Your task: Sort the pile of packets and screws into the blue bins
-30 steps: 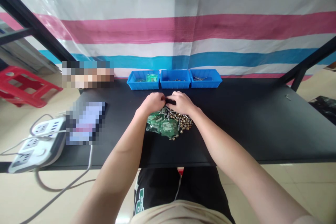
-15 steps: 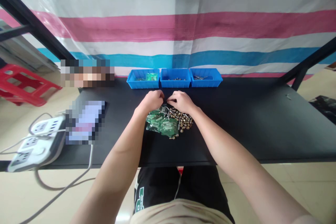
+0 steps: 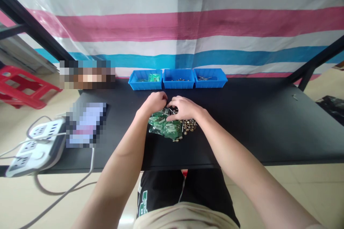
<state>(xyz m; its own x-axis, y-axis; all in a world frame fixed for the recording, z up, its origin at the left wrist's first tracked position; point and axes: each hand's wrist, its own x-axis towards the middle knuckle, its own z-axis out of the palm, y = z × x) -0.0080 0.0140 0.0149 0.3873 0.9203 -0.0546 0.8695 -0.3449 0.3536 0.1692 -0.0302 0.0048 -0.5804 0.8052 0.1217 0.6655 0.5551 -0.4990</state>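
My left hand (image 3: 156, 101) is closed at the far left edge of a pile on the black table; what its fingers hold, if anything, is hidden. Over the pile's far side my right hand (image 3: 183, 108) has thumb and fingers spread apart, with nothing seen between them. Beneath and in front of the hands lie several small green-and-clear packets (image 3: 172, 129) with light pieces inside. Loose brass-coloured screws (image 3: 189, 125) are heaped on the right of the packets, partly covered by my right hand.
Behind the hands stand three blue bins in a row: the left bin (image 3: 145, 85) holds a green packet, the middle bin (image 3: 178, 84) small metal parts, the right bin (image 3: 211, 83) thin metal pieces. At left are a power strip (image 3: 40, 146), cables and a blurred phone-like slab (image 3: 87, 123).
My right hand has opened from a pinch, its thumb moving toward me over the packets and screws. My left hand stays closed in nearly the same spot.
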